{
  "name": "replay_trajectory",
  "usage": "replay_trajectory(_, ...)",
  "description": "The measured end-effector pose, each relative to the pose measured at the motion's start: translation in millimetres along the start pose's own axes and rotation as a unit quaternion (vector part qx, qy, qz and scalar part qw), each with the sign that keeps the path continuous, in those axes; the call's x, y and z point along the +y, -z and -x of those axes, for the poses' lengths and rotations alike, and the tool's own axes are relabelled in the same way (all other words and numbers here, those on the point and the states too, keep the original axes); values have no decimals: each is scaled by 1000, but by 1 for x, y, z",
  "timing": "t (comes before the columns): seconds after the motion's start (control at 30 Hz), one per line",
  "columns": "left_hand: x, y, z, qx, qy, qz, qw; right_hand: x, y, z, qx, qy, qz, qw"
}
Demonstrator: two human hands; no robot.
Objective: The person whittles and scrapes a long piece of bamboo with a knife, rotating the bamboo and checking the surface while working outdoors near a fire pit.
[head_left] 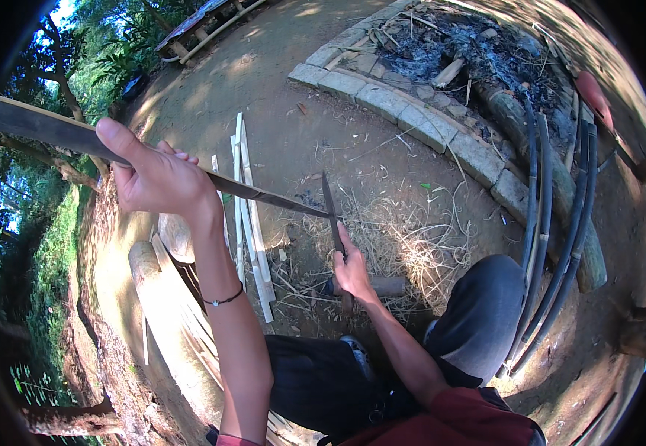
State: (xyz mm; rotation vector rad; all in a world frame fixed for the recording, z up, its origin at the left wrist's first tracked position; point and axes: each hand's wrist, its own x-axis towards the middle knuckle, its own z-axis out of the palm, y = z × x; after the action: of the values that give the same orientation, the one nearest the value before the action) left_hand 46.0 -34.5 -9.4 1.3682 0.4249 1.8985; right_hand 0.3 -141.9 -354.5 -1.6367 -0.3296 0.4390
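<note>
My left hand (161, 178) is closed round a long dark bamboo strip (256, 193), its thumb lying along the upper side. The strip slants from the upper left down to the middle, with a pale edge showing on it. My right hand (352, 271) grips a long knife (328, 195) whose narrow blade points away from me. The strip's near end meets the blade just above my right fist, or crosses it; I cannot tell which. Below them, pale shavings (405, 230) are strewn over the dirt, and a short dark log piece (386, 286) lies between my feet.
Pale split strips (247, 215) lie left of the shavings. Dark bamboo lengths (538, 201) rest at the right against a thick log (587, 260). Beyond, a stone kerb (405, 111) borders an ash-filled fire pit (442, 56). A cut log (144, 264) lies at my left.
</note>
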Motion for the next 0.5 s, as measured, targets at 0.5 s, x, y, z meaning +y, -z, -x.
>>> replay_trajectory(0.5,-3,1,-6,23,-7,-32,999,-27,3,3,-10,37,-36,999)
